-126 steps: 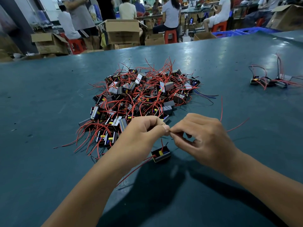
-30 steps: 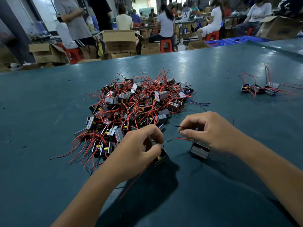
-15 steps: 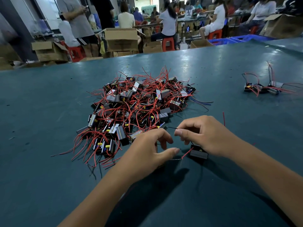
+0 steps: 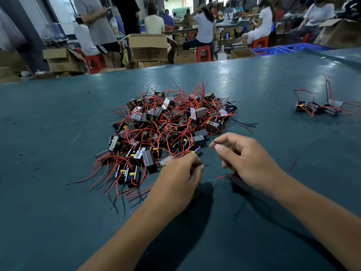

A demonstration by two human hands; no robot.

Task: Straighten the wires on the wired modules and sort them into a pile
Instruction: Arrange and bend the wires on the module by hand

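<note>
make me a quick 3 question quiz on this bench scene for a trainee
1. True or false: the right hand pinches a thin black wire.
2. Where does the small sorted group of modules lie: A) far right of the table, B) by the left forearm, C) inside a box?
3. What colour are most wires in the big pile?

Key: 1 true; 2 A; 3 red.

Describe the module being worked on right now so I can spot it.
Start at the big tangled heap of red-wired modules mid-table. Come nearer, just right of it, to the right hand. The black module lies flat beneath that hand, apart from the heap, one red wire running left from it.
</note>
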